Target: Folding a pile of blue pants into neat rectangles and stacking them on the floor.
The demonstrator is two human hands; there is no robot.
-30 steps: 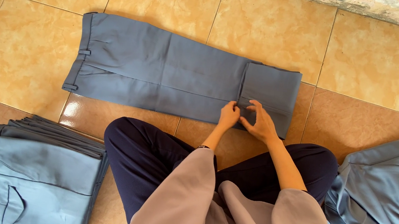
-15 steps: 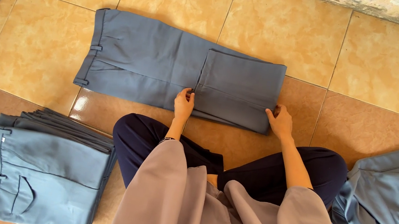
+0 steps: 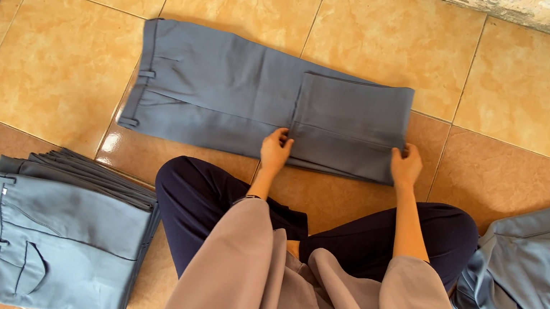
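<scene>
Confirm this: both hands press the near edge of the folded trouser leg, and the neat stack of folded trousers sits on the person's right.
Not quite. The head view shows the neat stack on the person's left; the loose pile is on the right. The left hand and right hand do press the near edge of the folded leg.

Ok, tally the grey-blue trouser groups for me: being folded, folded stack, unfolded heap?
Trousers being folded, under left hand and right hand: 1
Folded stack: 1, pieces too tight to count
Unfolded heap: 1, pieces unclear
Total: 3 groups
</scene>
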